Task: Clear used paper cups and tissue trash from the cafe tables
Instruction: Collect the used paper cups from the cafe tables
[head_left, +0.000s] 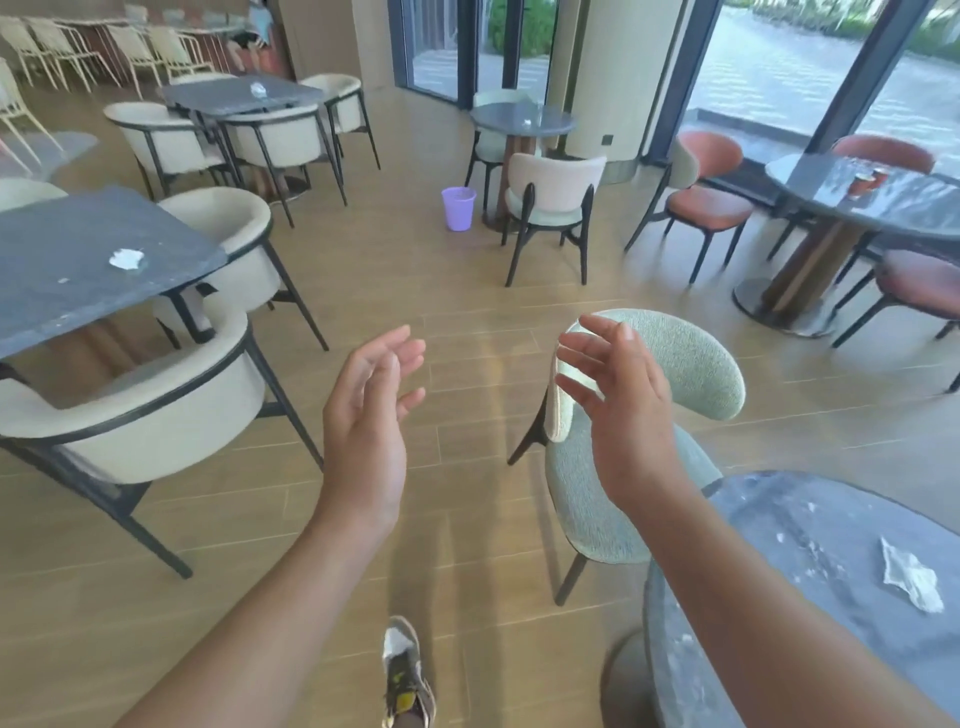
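My left hand (366, 415) and my right hand (621, 410) are raised in front of me over the floor, palms facing each other, fingers relaxed, holding nothing. A crumpled white tissue (911, 577) lies on the round grey table (779, 597) at my lower right. Another tissue (126, 258) sits on the grey square table (62, 291) to my left. Two orange paper cups (866, 183) stand on the round table (893, 208) at the far right. A purple bin (458, 208) stands on the floor ahead.
A green chair (691, 364) stands right behind my right hand. Cream armchairs (156, 415) ring the left table. Further tables (522, 120) with small white scraps and chairs stand farther back. Glass doors line the right side. My shoe (406, 675) is on the wooden floor.
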